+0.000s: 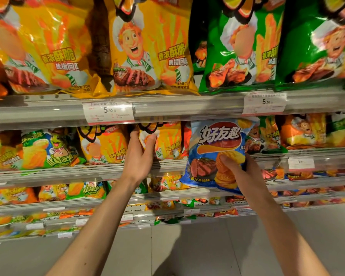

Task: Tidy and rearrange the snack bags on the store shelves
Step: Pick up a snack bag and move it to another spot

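right hand (241, 168) fingers around blue bag (213, 154)

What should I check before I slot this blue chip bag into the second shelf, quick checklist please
1. Right hand grips the blue chip bag firmly: ok, thumb on the front, fingers behind.
2. Left hand holds the yellow fries bag aside: ok, thumb on its front.
3. Gap open beside that bag: cannot tell, the blue bag covers that spot.
4. Blue bag matches its neighbours: not ok, the bags around it are yellow, orange and green fries bags.
5. Price tag for the slot: cannot tell, the white tag to the right is blurred.
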A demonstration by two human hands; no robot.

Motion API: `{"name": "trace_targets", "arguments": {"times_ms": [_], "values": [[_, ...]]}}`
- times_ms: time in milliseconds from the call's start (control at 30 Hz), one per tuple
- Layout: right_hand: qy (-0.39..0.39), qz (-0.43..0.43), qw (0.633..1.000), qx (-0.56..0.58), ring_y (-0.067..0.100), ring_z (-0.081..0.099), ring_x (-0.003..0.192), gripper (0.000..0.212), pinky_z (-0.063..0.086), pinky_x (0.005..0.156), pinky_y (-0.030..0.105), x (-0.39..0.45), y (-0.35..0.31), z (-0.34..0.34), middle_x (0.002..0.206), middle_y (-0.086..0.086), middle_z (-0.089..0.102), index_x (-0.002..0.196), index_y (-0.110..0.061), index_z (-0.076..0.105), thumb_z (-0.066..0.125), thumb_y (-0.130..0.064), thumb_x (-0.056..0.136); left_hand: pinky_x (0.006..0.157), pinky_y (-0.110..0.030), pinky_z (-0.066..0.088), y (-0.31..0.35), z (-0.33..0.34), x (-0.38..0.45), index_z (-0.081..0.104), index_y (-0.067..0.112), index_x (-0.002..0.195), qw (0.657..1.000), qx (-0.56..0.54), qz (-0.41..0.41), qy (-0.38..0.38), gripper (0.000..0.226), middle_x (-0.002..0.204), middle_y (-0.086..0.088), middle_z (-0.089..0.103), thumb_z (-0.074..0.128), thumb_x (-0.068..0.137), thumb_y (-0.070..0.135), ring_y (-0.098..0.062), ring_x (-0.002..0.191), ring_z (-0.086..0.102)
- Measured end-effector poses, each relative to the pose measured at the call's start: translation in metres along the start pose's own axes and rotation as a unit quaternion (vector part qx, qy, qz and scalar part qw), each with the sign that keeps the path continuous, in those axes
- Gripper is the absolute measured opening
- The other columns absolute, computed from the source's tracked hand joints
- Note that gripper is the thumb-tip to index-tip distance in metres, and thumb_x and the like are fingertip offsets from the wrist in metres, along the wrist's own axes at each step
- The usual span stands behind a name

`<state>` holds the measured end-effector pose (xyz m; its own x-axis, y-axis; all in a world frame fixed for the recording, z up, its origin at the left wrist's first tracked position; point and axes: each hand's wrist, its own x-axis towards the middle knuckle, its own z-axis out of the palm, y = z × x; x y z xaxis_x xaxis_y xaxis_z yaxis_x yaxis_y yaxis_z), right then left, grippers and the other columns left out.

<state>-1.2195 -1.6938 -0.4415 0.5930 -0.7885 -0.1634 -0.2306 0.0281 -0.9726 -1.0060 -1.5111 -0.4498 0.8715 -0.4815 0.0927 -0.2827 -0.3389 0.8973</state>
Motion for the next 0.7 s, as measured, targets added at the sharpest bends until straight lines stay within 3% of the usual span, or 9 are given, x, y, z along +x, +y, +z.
{"name": "trace_targets", "arguments": {"times_ms": [200,433,533,600,700], "values": [[-0.018,0.002,1.0,0.021,0.011,0.068,0.108,0.047,0.052,0.086,0.025,0.0,-0.005,0.007,0.119,-0.007,0.072,0.133,-0.025,0.059,0.073,-0.036,0.09,0.098,-0.027,0.033,0.016,0.0,0.012,0.028,0.017,0.151,0.998,-0.017,-0.038,-0.055,0.052,0.13,0.006,0.049,0.041,0.108,0.044,-0.013,0.123,0.047],[-0.033,0.007,0.999,0.026,0.01,0.067,0.108,0.032,0.052,0.092,0.031,-0.001,-0.004,0.015,0.119,-0.011,0.071,0.116,-0.041,0.059,0.073,-0.041,0.087,0.094,-0.031,0.035,0.006,-0.005,0.009,0.035,0.018,0.132,0.996,0.011,-0.038,-0.075,0.039,0.132,-0.001,0.052,0.038,0.108,0.048,-0.018,0.121,0.049],[-0.037,0.008,0.999,0.034,0.01,0.068,0.109,0.052,0.052,0.087,0.025,-0.003,-0.005,0.019,0.119,-0.011,0.071,0.13,-0.032,0.059,0.074,-0.046,0.082,0.098,-0.031,0.033,0.006,-0.006,0.014,0.034,0.015,0.143,0.996,0.02,-0.043,-0.079,0.055,0.141,-0.002,0.049,0.039,0.106,0.054,-0.015,0.124,0.045],[-0.037,0.013,0.999,0.024,0.012,0.068,0.11,0.067,0.053,0.092,0.029,-0.006,-0.005,0.022,0.12,-0.01,0.072,0.131,-0.03,0.06,0.074,-0.056,0.072,0.098,-0.032,0.036,0.006,-0.007,0.01,0.038,0.016,0.144,0.997,0.013,-0.044,-0.067,0.057,0.139,0.0,0.054,0.043,0.103,0.057,-0.018,0.128,0.049],[-0.035,0.013,0.999,0.016,0.013,0.068,0.111,0.06,0.052,0.096,0.033,-0.012,-0.005,0.024,0.119,-0.009,0.072,0.127,-0.03,0.062,0.073,-0.055,0.073,0.113,-0.034,0.036,0.006,-0.016,-0.005,0.032,0.018,0.156,0.999,0.007,-0.04,-0.036,0.071,0.156,-0.001,0.045,0.051,0.1,0.057,-0.021,0.144,0.042]]}}
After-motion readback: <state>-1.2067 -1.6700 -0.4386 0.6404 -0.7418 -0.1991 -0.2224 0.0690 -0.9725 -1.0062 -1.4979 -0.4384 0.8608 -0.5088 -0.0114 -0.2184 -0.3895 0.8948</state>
